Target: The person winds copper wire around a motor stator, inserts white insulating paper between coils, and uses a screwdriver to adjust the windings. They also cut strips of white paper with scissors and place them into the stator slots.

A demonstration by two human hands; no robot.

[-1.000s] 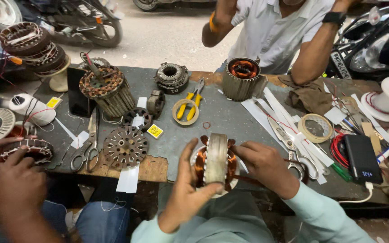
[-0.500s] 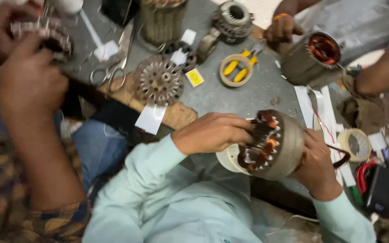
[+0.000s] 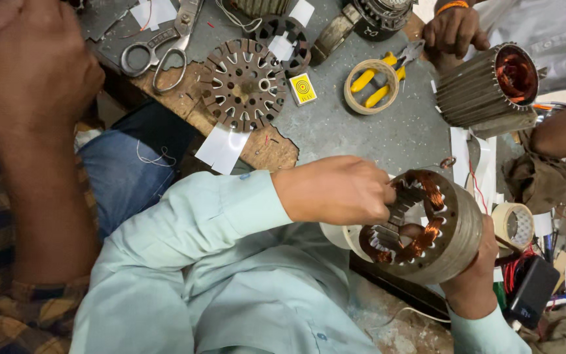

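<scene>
My right hand (image 3: 476, 278) grips the stator (image 3: 427, 226) from below while my left hand (image 3: 335, 190) pinches its copper coils (image 3: 430, 190).

Soft, even daylight, and the picture held sharp through the middle.

Light came down flat and diffuse from above, so the grey desk (image 3: 361, 131) read clearly with only faint, short shadows under the slotted steel disc (image 3: 244, 82) and the scissors (image 3: 158, 49). No hard glare anywhere; just a warm sheen on the copper windings of the stator (image 3: 437, 226) and a dull gleam along its steel rim. The left hand (image 3: 335, 190) looked crisp at the knuckles. The big forearm (image 3: 31, 131) at the left edge sat close to the lens, soft and stretched by wide-angle distortion. The lower right corner went dimmer and murkier.
</scene>
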